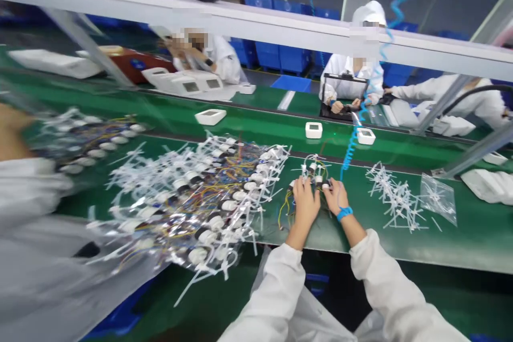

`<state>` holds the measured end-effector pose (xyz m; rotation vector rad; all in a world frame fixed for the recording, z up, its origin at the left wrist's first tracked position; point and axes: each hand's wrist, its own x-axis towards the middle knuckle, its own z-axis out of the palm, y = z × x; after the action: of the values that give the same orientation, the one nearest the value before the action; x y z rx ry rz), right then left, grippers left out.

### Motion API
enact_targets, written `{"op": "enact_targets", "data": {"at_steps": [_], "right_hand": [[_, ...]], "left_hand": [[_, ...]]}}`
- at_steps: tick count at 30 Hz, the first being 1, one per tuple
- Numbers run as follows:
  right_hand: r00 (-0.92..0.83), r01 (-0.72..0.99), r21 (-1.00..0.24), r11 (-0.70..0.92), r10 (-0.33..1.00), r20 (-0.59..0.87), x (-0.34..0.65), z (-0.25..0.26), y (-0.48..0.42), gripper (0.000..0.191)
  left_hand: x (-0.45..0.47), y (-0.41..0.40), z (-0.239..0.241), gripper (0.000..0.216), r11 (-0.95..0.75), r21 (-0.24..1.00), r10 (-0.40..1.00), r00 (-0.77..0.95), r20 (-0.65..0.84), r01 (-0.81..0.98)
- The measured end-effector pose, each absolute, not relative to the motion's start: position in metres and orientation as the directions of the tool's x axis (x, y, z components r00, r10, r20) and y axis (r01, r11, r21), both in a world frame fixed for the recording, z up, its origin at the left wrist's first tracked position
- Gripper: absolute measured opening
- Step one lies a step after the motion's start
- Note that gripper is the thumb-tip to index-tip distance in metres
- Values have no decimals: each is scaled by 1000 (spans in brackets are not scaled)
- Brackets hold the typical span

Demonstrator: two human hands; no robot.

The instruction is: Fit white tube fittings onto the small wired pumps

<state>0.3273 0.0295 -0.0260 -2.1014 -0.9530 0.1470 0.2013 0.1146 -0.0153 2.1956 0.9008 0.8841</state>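
Right at the front of the green bench, both my hands close in on a small group of wired white-and-black cylindrical parts [319, 179]. My left hand [306, 202] has its fingers bent over the group's left side, with yellow wires hanging out beside it. From the other side my right hand [337, 197] pinches a white-ended cylinder between thumb and fingers. A blue strap [344, 213] circles my right wrist, and a coiled blue cord [350, 149] runs up from there. The fingertips are partly hidden among the wires.
Left of my hands lies a large pile of similar wired parts [208, 192] with white ties. Loose white cable ties [395, 197] and a clear bag [438, 197] lie to the right. White housings [313, 130] rest on the green belt behind. Several people in white work nearby.
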Motion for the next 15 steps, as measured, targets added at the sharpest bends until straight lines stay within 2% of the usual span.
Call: {"op": "enact_targets", "data": {"at_steps": [4, 7, 9, 11, 13, 15], "right_hand": [[695, 577, -761, -297, 667, 266, 325, -12, 11, 44], [736, 577, -770, -272, 582, 346, 337, 7, -44, 44], [783, 573, -764, -298, 475, 402, 354, 19, -94, 43], [829, 558, -737, -381, 307, 468, 376, 26, -144, 42], [870, 475, -719, -508, 148, 470, 396, 24, -185, 47], [898, 390, -709, -587, 74, 433, 407, 13, -207, 58]], "left_hand": [[188, 107, -12, 48, -642, 712, 703, 589, 399, 283], [154, 87, -11, 45, -664, 719, 645, 645, 410, 207], [127, 70, -10, 42, -658, 733, 622, 672, 401, 171], [107, 54, -9, 39, -630, 764, 605, 702, 375, 135], [99, 40, -7, 33, -576, 815, 561, 753, 344, 57], [106, 29, -5, 29, -505, 863, 501, 807, 313, -21]]}}
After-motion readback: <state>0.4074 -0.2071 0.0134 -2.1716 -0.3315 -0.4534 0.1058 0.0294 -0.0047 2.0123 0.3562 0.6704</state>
